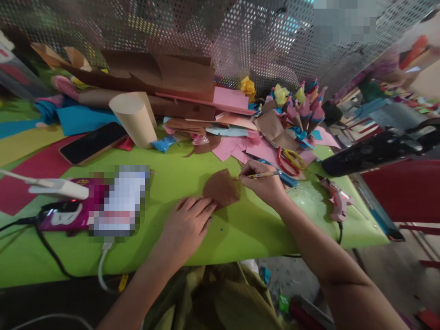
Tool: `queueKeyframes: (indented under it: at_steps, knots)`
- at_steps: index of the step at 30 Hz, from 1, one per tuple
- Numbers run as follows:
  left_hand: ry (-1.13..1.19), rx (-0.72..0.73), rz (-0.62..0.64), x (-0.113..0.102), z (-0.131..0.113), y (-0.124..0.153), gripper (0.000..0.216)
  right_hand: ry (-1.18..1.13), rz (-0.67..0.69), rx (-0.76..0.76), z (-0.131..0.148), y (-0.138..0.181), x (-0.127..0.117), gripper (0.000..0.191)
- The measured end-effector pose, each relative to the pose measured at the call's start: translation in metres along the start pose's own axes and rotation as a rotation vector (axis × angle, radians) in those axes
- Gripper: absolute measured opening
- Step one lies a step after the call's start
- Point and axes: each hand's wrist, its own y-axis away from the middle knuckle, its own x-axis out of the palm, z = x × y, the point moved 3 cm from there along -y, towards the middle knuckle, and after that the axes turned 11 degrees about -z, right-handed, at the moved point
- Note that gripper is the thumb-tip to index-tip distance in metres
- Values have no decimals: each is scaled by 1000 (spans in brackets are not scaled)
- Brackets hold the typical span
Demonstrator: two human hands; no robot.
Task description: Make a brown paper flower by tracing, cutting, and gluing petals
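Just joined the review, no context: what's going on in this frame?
A person works at a green table. The left hand lies flat, fingertips on a brown paper piece; the right hand holds a pencil with its tip at the paper's edge. A glue gun and scissors lie to the right, untouched.

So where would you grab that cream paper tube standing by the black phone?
Around the side wall of the cream paper tube, coming from the near side: it stands upright with its front bare, and brown card sheets crowd close behind it.

brown paper piece [221, 189], green table [240, 229], red-yellow scissors [291, 161]
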Motion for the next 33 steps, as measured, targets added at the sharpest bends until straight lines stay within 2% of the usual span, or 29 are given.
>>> queueKeyframes:
  at_steps: [4,6,8,11,14,26,33]
  knots:
    - [5,-2,6,0,0,0,33,-83,-86,-1,5,0,-7,7]
    - [-3,7,5,0,-1,0,33,-158,-85,20,9,4,-6,8]
    - [-14,24,10,0,-3,1,34,-258,11,39,12,9,1,9]
    - [-30,63,13,1,-5,2,34,-385,224,66,13,17,19,13]
    - [-27,86,11,0,-6,3,30,-413,325,85,10,22,33,16]
    - [26,56,-24,-3,-6,3,26,-310,362,6,11,30,41,9]
    - [15,53,-8,-2,-5,4,28,-163,218,-28,11,26,33,6]
